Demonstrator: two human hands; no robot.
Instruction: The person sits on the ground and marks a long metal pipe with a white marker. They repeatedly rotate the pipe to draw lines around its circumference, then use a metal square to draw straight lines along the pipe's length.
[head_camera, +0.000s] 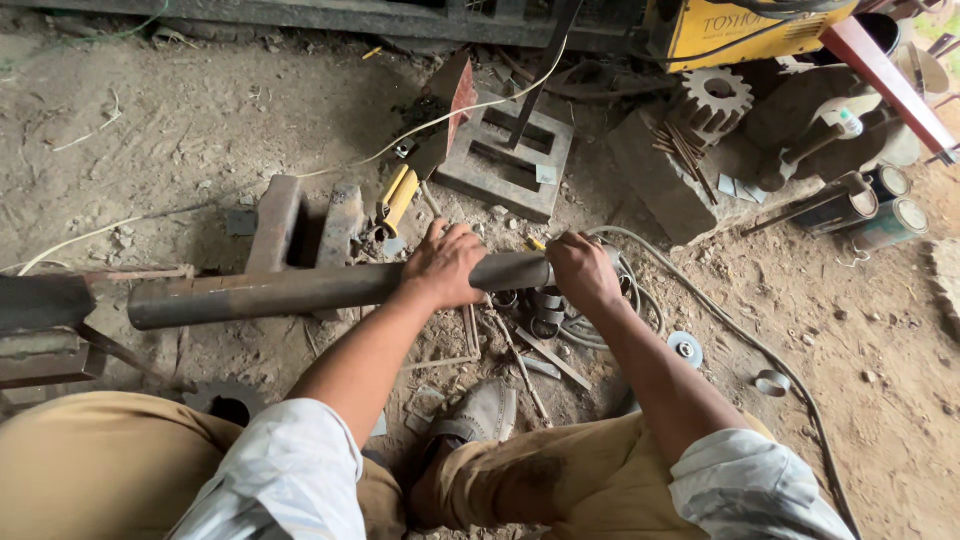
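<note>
A long rusty steel pipe (270, 293) lies level across a metal block (277, 222) on the dirt floor. My left hand (443, 266) is wrapped over the pipe near its right part. At the pipe's right end my right hand (582, 270) is closed around it, with a small yellow-tipped object showing just above the fingers. Several short cut pipe rings (546, 305) lie on the ground directly under that end.
A yellow welding machine (740, 30) stands at the back right beside a gear wheel (713, 100) and tins (893, 222). A grey cable (720, 320) loops over the ground at right. A yellow-handled tool (398, 196), scrap frame (507, 155), my shoe (482, 412) lie near.
</note>
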